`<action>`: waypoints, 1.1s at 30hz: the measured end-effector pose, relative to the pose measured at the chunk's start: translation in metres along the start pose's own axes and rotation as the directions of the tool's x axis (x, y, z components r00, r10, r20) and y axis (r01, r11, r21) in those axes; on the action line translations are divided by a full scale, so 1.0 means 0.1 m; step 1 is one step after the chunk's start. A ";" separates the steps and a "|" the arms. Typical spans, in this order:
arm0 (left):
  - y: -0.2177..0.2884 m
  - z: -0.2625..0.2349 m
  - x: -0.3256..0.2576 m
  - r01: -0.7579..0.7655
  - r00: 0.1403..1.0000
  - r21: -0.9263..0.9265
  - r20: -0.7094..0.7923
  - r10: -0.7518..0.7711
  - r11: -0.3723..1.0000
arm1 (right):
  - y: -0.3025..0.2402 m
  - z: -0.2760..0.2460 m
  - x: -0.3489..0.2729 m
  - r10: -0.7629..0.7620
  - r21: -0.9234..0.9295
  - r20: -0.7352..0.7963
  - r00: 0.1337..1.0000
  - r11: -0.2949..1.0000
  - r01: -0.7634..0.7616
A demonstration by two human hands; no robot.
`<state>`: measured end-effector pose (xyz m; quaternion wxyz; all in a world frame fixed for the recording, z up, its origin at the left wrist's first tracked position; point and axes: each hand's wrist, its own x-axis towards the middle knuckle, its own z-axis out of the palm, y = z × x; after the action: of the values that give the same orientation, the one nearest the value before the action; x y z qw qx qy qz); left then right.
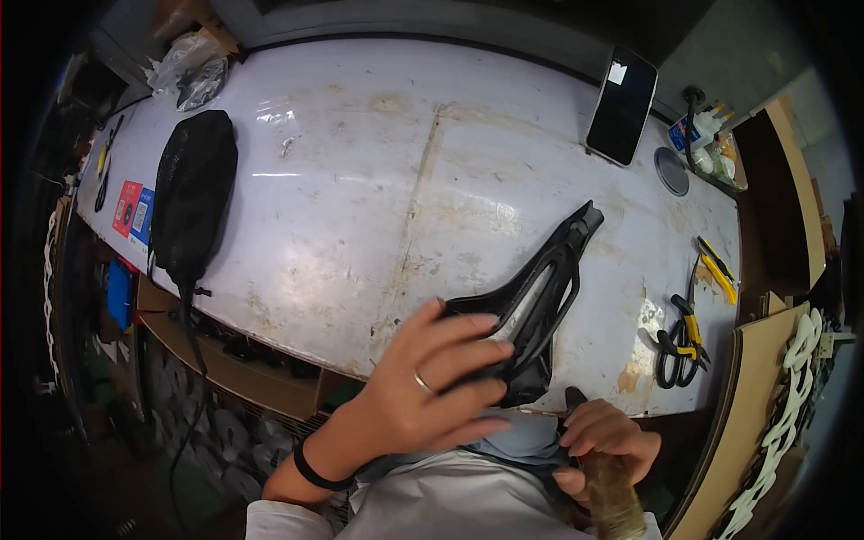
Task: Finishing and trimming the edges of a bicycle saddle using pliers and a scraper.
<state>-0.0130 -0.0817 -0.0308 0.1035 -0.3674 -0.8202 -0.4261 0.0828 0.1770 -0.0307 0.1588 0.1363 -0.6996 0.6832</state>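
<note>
A black bicycle saddle [538,310] lies on the white worktable [342,216] near its front edge, its narrow nose pointing to the far right. Over the saddle's wide end is my left hand [441,378], palm down with the fingers spread; whether it touches the saddle I cannot tell. My right hand [616,436] is just off the table edge, curled round a tool handle [617,504] wrapped in yellowish-brown tape. A dark tip shows beyond its fingers, and the rest of the tool is hidden.
Right side: black-and-yellow pliers [689,328], black-handled scissors [668,364], a yellow cutter knife [717,270], a phone [622,106] propped up, a round grey lid [671,171], glue bottles [706,126]. Left: a black fabric-covered object [194,193] with a cable, and plastic bags [191,67]. Cardboard [738,423] stands beside the table.
</note>
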 end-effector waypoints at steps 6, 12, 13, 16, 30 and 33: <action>-0.03 0.13 -0.03 -0.238 0.970 0.217 0.101 0.221 0.947 | -0.02 -0.07 0.19 -0.040 -0.235 0.338 0.940 0.964 0.125; -0.10 0.13 0.08 -0.217 0.963 0.019 0.171 0.211 0.976 | -0.02 0.02 0.15 -0.005 -0.191 0.217 0.976 0.981 0.047; -0.08 0.15 0.11 -0.162 0.971 -0.065 0.169 0.171 0.985 | -0.02 0.03 0.14 -0.002 -0.208 0.222 0.975 0.977 0.049; -0.07 0.14 0.15 -0.077 0.974 -0.202 0.196 0.118 0.976 | -0.01 0.04 0.13 -0.009 -0.244 0.249 0.968 0.967 0.072; -0.06 0.22 0.35 -0.066 0.937 -0.203 0.324 0.131 0.977 | 0.10 0.27 0.08 -0.431 -0.032 0.485 0.761 0.861 0.508; -0.08 0.22 0.35 -0.046 0.946 -0.228 0.303 0.116 0.973 | 0.20 0.38 0.08 -0.500 -0.048 0.504 0.705 0.798 0.600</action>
<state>-0.0396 -0.0494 -0.0327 -0.0519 -0.4733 -0.7587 -0.4446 0.0665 0.1403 -0.0460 0.1967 0.4823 -0.7106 0.4730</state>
